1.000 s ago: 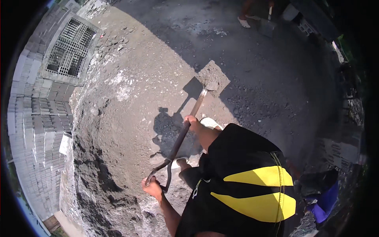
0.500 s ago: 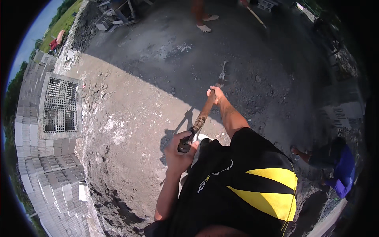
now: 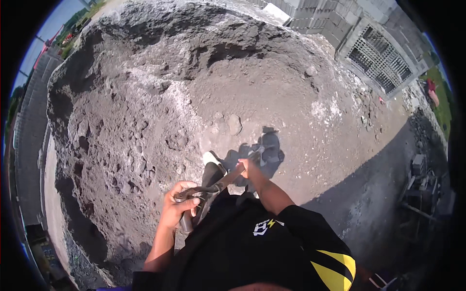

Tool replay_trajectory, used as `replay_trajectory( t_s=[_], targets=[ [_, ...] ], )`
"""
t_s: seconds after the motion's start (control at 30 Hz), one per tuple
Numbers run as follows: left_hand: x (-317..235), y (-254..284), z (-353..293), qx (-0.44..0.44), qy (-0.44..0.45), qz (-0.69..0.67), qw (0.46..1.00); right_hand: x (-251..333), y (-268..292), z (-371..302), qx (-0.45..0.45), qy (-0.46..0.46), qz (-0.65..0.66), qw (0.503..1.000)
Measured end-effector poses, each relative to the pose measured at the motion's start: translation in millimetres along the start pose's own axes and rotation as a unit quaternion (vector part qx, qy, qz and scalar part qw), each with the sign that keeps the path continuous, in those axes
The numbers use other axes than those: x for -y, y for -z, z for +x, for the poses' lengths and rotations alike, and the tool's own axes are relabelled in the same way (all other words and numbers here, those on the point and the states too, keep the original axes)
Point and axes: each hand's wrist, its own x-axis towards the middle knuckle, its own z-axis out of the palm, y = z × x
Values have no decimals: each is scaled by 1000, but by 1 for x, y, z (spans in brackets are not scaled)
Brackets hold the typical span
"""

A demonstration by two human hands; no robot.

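Note:
A shovel slants in front of my body, its loop-shaped grip at the lower left and its far end at the upper right. My left hand is closed on the grip, thumb across it. Farther along, my right hand wraps the brown shaft, that arm stretched out. The blade end lies close to my shadow and is hard to make out. Around it spreads grey-brown soil with loose stones, a larger stone among them. My light-coloured shoe shows left of the shaft.
A heap of sandy material with a rough, undercut edge curves round the left and far side. Stacked grey blocks and a concrete grille panel stand at the far right. Shaded ground with block scraps lies to the right.
My view and body have turned left, from the shaded ground toward the sandy heap. The shovel has swung round with me, both hands still on it.

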Motion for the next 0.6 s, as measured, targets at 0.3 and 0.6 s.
replay_trajectory(
  t_s=[0.3,0.6],
  targets=[
    [12,80,71,-266,-80,-466,840,-14,-278,84,18,11,-217,976],
    [-59,120,329,-237,-184,-531,792,60,-379,16,75,299,-693,651]
  ],
)
